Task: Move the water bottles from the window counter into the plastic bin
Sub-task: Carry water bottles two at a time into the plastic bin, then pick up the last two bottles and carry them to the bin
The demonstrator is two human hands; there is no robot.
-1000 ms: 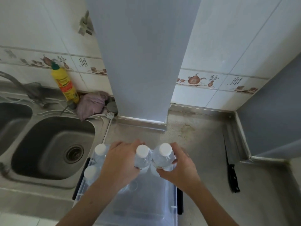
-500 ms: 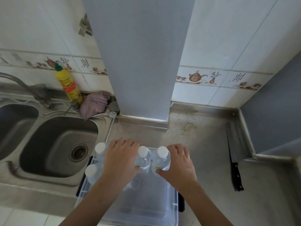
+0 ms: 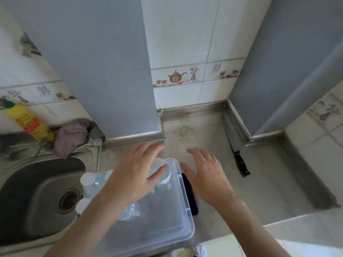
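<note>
A clear plastic bin [image 3: 185,216] sits on the counter beside the sink, with black handles on its sides. Several clear water bottles with white caps stand in its far end: one [image 3: 87,179] at the far left, one [image 3: 82,204] nearer me, and one [image 3: 164,179] at the far right corner. My left hand [image 3: 133,175] hovers open over the far-right bottles, fingers spread, hiding part of them. My right hand [image 3: 207,175] is open just right of the bin, above the counter, holding nothing.
A steel sink [image 3: 37,197] lies left of the bin. A yellow detergent bottle [image 3: 29,123] and a purple cloth [image 3: 71,135] sit behind it. A black-handled knife [image 3: 237,154] lies on the counter [image 3: 269,182] to the right. A grey pillar [image 3: 104,71] rises ahead.
Both hands have let go of the two bottles they held; those bottles now stand in the bin. My right hand moved out to the right of the bin. The view swung rightward.
</note>
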